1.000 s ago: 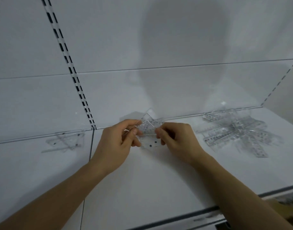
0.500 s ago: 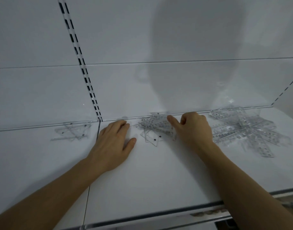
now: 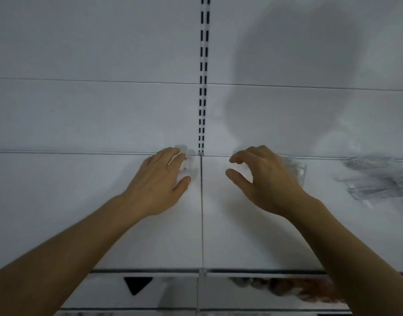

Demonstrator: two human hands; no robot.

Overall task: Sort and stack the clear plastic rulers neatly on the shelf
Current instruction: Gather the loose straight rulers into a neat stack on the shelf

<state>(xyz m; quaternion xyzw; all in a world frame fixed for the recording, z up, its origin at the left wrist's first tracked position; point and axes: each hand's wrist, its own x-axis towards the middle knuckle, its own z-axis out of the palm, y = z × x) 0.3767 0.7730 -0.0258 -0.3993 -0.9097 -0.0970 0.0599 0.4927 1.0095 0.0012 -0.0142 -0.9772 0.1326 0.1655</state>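
Observation:
My left hand (image 3: 161,181) lies flat on the white shelf (image 3: 81,224), its straight fingers touching a small clear ruler piece (image 3: 187,164) at the back wall, just left of the shelf seam. Just right of the seam my right hand (image 3: 264,179) hovers with fingers loosely curled and nothing in it. Behind it a small stack of clear rulers (image 3: 298,171) is partly hidden. A blurred, jumbled heap of clear rulers (image 3: 378,179) lies at the far right.
A slotted upright (image 3: 204,87) runs up the white back wall above the seam. Below the shelf's front edge a lower level shows a black triangle (image 3: 136,285) and brownish items (image 3: 287,290).
The view has swung left. Both hands moved left: the right hand left the middle ruler stack, and the left hand now touches the small clear piece by the seam.

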